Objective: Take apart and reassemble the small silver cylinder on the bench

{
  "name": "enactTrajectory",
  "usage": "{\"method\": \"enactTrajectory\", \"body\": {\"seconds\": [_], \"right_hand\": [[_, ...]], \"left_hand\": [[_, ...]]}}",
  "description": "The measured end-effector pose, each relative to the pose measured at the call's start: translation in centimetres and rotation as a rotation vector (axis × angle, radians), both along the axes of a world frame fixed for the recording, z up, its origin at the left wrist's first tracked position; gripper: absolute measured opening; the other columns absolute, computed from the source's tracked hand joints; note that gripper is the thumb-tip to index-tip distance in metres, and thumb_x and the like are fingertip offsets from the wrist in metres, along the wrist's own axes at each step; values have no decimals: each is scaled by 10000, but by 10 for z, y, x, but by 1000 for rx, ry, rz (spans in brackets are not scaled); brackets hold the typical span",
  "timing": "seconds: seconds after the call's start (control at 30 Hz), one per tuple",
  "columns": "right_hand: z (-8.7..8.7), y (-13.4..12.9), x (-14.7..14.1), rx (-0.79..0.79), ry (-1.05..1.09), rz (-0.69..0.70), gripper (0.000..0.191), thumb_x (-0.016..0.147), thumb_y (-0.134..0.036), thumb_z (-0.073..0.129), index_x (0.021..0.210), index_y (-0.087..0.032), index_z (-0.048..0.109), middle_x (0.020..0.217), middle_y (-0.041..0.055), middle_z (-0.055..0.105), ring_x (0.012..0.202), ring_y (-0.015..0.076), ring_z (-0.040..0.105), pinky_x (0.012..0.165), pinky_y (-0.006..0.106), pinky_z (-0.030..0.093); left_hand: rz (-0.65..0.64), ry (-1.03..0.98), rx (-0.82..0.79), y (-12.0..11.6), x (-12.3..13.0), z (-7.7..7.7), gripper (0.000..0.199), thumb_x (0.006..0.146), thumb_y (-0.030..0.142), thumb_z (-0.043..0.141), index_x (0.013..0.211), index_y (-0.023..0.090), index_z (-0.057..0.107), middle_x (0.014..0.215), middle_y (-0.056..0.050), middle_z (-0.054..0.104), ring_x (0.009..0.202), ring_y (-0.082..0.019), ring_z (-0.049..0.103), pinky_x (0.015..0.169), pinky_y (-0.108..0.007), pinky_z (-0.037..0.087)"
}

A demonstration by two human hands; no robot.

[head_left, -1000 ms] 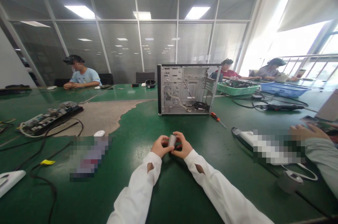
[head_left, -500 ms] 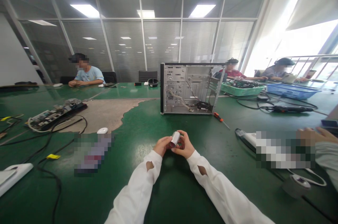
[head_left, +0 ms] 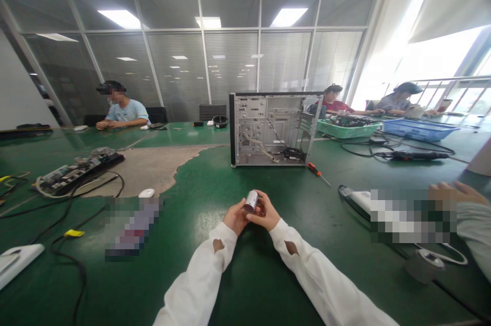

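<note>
Both of my hands meet over the table around a small silver cylinder (head_left: 251,201), whose exact kind I cannot make out. My left hand (head_left: 235,216) has its fingers closed against the cylinder's left side. From the right, my right hand (head_left: 269,212) grips it, with fingers behind and the thumb below. The cylinder is tilted, its darker end facing down towards me. Beyond my hands stands an open computer case (head_left: 273,129), with wires and a black fan inside. A screwdriver (head_left: 318,173) with an orange and black handle lies by the case's right corner.
A circuit assembly (head_left: 80,170) with cables lies at left, near a blurred-out flat object (head_left: 134,226). Green (head_left: 347,130) and blue (head_left: 420,130) baskets stand back right. Another person's hand (head_left: 456,195) is at right, beside a white power strip (head_left: 360,200). Several people sit around the table.
The cylinder has turned slightly in my fingers, showing more of its darker end. The whole view has shifted a little; the case and screwdriver stay put.
</note>
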State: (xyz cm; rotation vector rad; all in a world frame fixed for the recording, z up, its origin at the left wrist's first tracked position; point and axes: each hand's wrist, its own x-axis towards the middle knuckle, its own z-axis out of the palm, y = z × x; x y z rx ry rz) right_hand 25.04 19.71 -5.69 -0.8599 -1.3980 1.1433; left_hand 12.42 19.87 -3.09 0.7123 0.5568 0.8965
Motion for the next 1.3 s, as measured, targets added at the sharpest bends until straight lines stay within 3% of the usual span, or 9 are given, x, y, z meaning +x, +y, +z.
{"method": "enactTrajectory", "body": {"seconds": [0.4,0.6,0.73,0.83,0.93,1.03,1.17,1.3], "right_hand": [[0,2,2,15,-28,-104,639,501,-285,693,1055,-224,381,1027,53,489,863,164,532,708,318,462],[4,2,4,23,-104,-168,607,473,-293,710,1000,-200,424,972,57,532,878,187,530,686,317,468],[4,2,6,48,-154,-251,615,470,-301,708,1006,-193,426,946,56,551,841,185,539,613,287,459],[1,4,6,30,-180,-275,609,465,-303,708,997,-184,436,927,58,562,813,186,544,565,272,447],[0,5,6,11,-147,-289,568,471,-319,708,959,-171,458,896,52,573,786,176,549,609,292,450],[1,8,7,-52,-21,-280,514,483,-345,705,903,-159,476,833,40,581,741,159,554,624,292,454],[6,9,11,-314,196,-179,458,480,-358,712,840,-164,505,750,22,580,647,140,550,456,226,419],[15,2,12,-435,299,-61,359,553,-409,666,769,-150,543,683,29,588,537,102,530,463,231,428]], "left_hand": [[-62,26,65,-1,0,2,448,742,359,413,1022,27,518,781,-140,651,832,-220,583,796,-333,379],[-51,71,61,2,4,-1,498,747,453,396,1030,57,507,766,-127,636,788,-213,588,742,-327,405],[14,122,29,6,7,-6,476,736,493,397,938,83,530,691,-88,597,694,-181,580,649,-292,430],[142,205,36,8,9,-9,363,710,452,462,860,127,523,657,-39,552,585,-133,542,575,-272,440],[263,318,157,8,8,-10,259,682,390,500,824,174,505,690,-10,535,578,-115,520,530,-256,441],[282,471,344,5,4,-6,235,669,295,503,877,186,509,783,-22,553,657,-125,534,522,-226,430],[352,743,767,-4,3,3,407,629,164,530,1031,216,496,997,-62,516,791,-153,523,525,-209,411],[449,865,1101,-11,5,7,487,661,203,540,1135,241,433,1131,-76,450,969,-203,456,654,-267,428]]}}
